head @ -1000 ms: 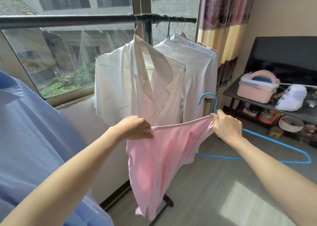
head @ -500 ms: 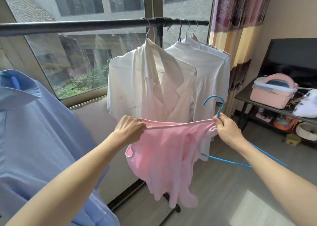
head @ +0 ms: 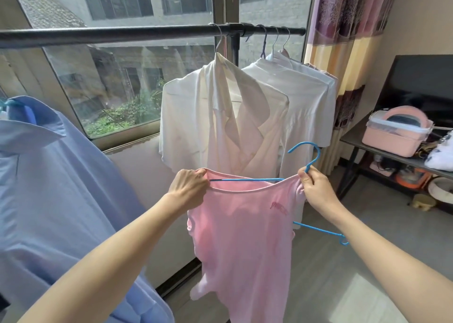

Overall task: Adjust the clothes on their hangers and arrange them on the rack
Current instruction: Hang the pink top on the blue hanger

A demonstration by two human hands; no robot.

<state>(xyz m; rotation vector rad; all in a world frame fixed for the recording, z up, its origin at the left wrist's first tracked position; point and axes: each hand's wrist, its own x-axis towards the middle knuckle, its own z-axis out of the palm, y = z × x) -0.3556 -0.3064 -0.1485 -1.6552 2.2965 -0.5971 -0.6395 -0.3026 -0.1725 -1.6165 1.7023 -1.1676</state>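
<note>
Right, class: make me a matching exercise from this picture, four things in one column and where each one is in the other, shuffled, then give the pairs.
Things:
1. pink top
2. blue shirt
3. pink box
4. blue hanger

Places:
A. on the side table at the right
B. hanging at the far left
C. neck gripped by the right hand
D. neckline stretched between both hands

Pairs: 1-D, 2-B, 3-A, 4-C

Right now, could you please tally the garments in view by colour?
White: 3, hanging on the rack: a collared blouse, a shirt, and an edge of another behind it.
Blue: 1, a shirt.
Pink: 1, a T-shirt held by the left hand and right hand.
Total: 5
</note>
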